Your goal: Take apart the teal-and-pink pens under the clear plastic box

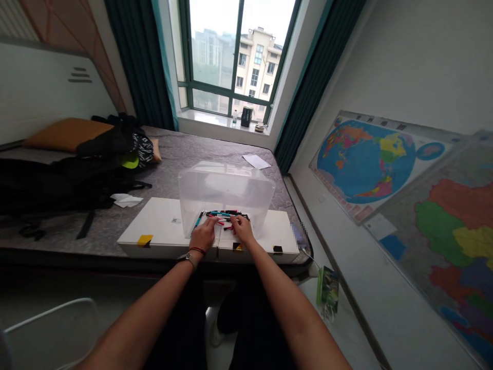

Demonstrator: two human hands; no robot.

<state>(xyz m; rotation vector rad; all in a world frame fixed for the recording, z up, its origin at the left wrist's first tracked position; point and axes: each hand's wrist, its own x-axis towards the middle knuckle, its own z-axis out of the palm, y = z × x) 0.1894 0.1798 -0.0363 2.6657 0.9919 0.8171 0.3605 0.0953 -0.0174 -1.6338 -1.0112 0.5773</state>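
Observation:
A clear plastic bin (227,187) lies on its side on white boxes (154,221), its opening toward me. Several pens (223,213), black, blue and red, lie in a loose pile inside it. My left hand (204,234) is at the left front of the pile, its fingers curled at a red pen; a blue pen (199,220) lies just beside it. My right hand (242,228) is at the right side of the pile, fingers bent together around something small that I cannot make out. A small gap separates the two hands.
The boxes stand on a grey mattress (173,146). Black bags and clothes (57,180) and an orange pillow (65,134) lie at the left. White paper (256,161) is behind the bin. Wall maps (370,159) hang at the right; a green packet (328,290) is lower right.

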